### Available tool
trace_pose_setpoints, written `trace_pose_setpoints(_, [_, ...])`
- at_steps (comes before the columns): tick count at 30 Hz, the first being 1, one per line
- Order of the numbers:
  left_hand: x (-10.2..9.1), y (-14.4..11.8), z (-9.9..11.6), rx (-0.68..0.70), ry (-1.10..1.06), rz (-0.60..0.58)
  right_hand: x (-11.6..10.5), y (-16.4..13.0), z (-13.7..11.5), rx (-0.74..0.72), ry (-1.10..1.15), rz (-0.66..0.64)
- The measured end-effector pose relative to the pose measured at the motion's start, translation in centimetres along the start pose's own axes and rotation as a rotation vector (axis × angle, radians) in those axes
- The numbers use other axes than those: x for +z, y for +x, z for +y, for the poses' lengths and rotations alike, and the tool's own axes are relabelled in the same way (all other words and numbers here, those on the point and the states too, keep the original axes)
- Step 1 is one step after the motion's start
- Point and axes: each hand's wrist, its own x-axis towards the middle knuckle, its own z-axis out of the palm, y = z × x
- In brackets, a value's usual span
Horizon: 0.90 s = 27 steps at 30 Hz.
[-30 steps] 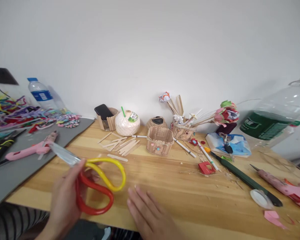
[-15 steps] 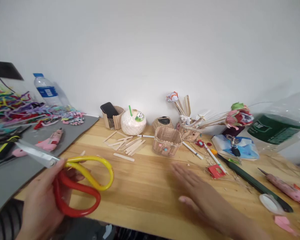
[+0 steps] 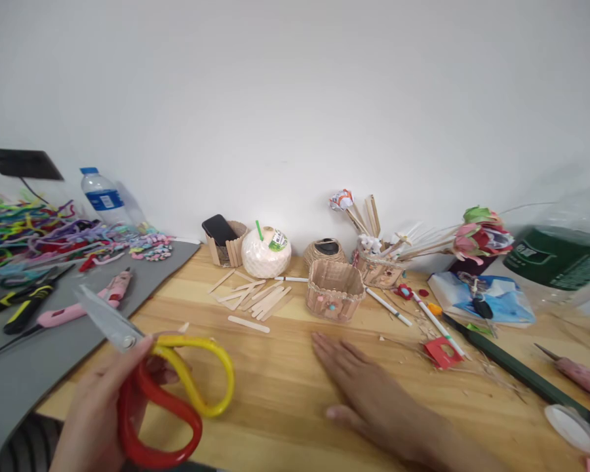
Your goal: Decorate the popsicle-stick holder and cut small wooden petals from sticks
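My left hand grips a pair of scissors near the pivot, blades pointing up and left over the grey mat's edge. One handle loop is yellow, the other red. Flat on the wooden table lies my right hand, palm down, fingers stretched out and holding nothing. Just beyond its fingertips stands a small craft-stick basket with a wavy rim and pink and blue beads. Loose craft sticks are scattered to the basket's left.
At the left, a grey mat carries pliers, a pink glue gun and pipe cleaners. Along the wall stand a phone holder, a white coconut and a twine ball. At right lie a green-handled tool and red card.
My right hand has moved left across the tabletop, below the basket. The scissors stay in my left hand, and the whole view has shifted slightly.
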Motion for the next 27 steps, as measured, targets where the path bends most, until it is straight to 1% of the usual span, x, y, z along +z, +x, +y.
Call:
trace_pose_setpoints(2, [-0.1, 0.0, -0.5, -0.028, 0.078, -0.053, 0.1, -2.7, 2.4, 0.087, -0.039, 0.071])
trace_pose_setpoints(4, [0.4, -0.7, -1.1, -0.064, 0.187, -0.165, 0.3, -4.7, 5.1, 0.187, -0.121, 0.143])
trace_pose_setpoints(5, [0.9, -1.3, -1.5, -0.079, 0.246, -0.245, 0.3, -5.4, 6.3, 0.255, -0.169, 0.168])
trace_pose_setpoints(6, [1.5, -2.0, -1.9, -0.102, 0.287, -0.339, 0.3, -5.9, 7.4, 0.296, -0.222, 0.179])
trace_pose_setpoints(7, [2.2, -2.7, -2.5, -0.114, 0.306, -0.423, 0.2, -6.2, 8.3, 0.322, -0.283, 0.217])
trace_pose_setpoints(8, [2.9, -3.4, -3.0, -0.142, 0.339, -0.525, 0.0, -6.3, 8.9, 0.321, -0.337, 0.269])
trace_pose_setpoints(10, [4.6, -4.6, -4.3, -0.190, 0.368, -0.697, -0.6, -6.3, 9.2, 0.264, -0.452, 0.391])
trace_pose_setpoints(12, [6.4, -5.5, -5.5, -0.235, 0.354, -0.826, -1.5, -6.1, 8.6, 0.185, -0.559, 0.517])
trace_pose_setpoints(14, [8.2, -6.1, -6.5, -0.245, 0.356, -0.933, -2.2, -5.9, 7.5, 0.146, -0.641, 0.631])
trace_pose_setpoints(17, [10.5, -7.1, -7.5, -0.199, 0.314, -0.982, -2.6, -5.9, 5.4, 0.122, -0.719, 0.770])
trace_pose_setpoints(20, [12.3, -7.9, -8.2, -0.192, 0.296, -1.022, -2.2, -5.9, 3.0, 0.119, -0.736, 0.927])
trace_pose_setpoints(21, [12.8, -8.1, -8.4, -0.177, 0.286, -1.028, -1.9, -5.9, 2.2, 0.127, -0.712, 0.940])
trace_pose_setpoints(22, [13.3, -8.2, -8.5, -0.152, 0.271, -1.028, -1.5, -5.8, 1.4, 0.095, -0.687, 0.929])
trace_pose_setpoints(23, [13.7, -8.3, -8.7, -0.115, 0.256, -1.021, -1.1, -5.8, 0.8, 0.098, -0.667, 0.879])
trace_pose_setpoints(25, [14.6, -8.5, -9.0, -0.025, 0.225, -1.003, 0.0, -5.5, -0.1, 0.164, -0.685, 0.833])
trace_pose_setpoints(27, [15.3, -8.8, -9.3, 0.043, 0.199, -0.986, 1.2, -5.2, -0.4, 0.218, -0.648, 0.779])
